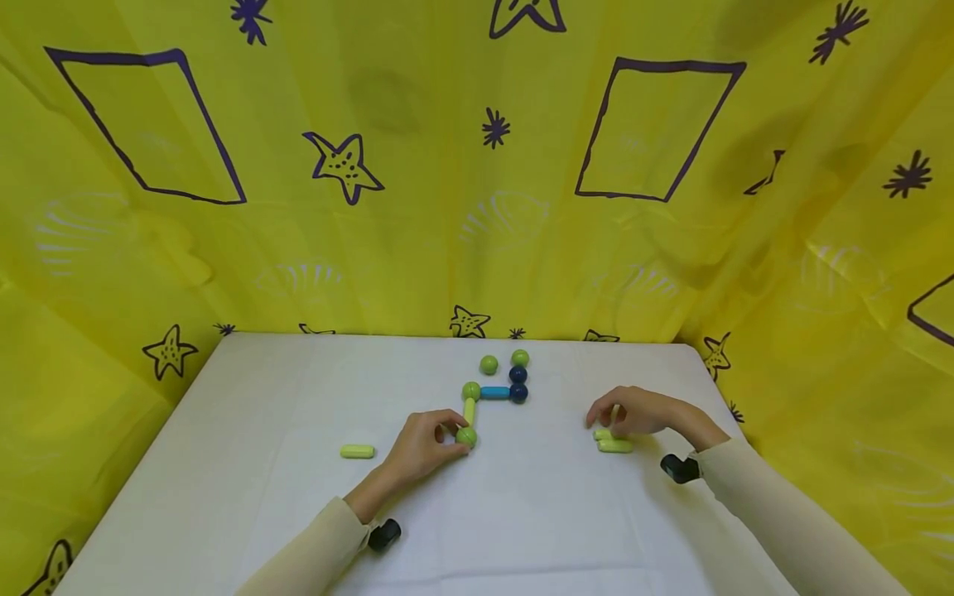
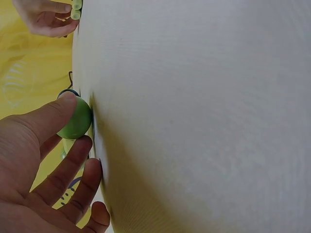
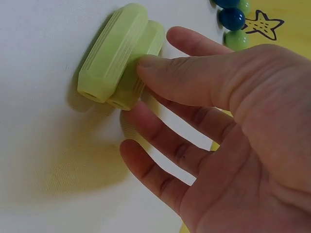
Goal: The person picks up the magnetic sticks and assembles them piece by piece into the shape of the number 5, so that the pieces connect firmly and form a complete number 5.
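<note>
My left hand pinches a green ball between thumb and fingers. This ball sits at the near end of a light green stick, whose far end meets another green ball. From there a blue stick runs right to a dark blue ball. On the right, my right hand pinches one light green stick, its thumb tip on the side and fingers behind it. A second light green stick lies right alongside.
A loose light green stick lies left of my left hand. Behind the joined pieces sit another dark blue ball and two green balls, one at the right. A yellow curtain hangs around the white table.
</note>
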Demonstrator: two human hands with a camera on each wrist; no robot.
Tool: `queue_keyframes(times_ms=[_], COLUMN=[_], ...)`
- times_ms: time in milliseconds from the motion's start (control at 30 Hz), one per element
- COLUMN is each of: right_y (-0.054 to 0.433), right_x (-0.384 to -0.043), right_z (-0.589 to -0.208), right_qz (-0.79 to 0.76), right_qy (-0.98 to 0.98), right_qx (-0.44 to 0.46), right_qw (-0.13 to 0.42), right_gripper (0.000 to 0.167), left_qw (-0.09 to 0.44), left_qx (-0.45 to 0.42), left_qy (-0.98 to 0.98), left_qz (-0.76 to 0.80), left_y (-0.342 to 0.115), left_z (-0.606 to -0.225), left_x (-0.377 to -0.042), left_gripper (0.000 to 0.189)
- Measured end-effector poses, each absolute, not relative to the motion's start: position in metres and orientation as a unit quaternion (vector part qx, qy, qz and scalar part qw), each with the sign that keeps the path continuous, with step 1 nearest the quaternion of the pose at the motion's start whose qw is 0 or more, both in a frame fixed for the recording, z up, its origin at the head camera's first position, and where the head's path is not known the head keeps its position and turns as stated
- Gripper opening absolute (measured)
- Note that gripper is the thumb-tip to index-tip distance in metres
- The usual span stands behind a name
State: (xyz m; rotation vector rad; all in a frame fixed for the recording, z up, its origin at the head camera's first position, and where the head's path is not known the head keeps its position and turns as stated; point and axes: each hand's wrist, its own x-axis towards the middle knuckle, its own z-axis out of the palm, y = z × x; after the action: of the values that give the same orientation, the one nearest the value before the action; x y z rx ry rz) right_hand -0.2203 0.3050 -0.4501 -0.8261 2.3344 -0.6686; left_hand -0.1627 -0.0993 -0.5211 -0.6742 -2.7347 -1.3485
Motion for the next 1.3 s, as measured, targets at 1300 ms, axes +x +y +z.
queue_keyframes(times_ms=[1300], right_y=[0.295], right_x=[-0.214], right_z=[-0.423], right_qz=[-0.257], right_qy=[0.877], right_qx=[-0.321], right_qw=[0.249], right_gripper=[0.022], left_qw=[0.011], left_qx=[-0.208], left_qy=[-0.877], left_qz=[-0.433], left_y=[-0.099], left_z=[-0.521], left_x=[-0.163], left_gripper=[0.027])
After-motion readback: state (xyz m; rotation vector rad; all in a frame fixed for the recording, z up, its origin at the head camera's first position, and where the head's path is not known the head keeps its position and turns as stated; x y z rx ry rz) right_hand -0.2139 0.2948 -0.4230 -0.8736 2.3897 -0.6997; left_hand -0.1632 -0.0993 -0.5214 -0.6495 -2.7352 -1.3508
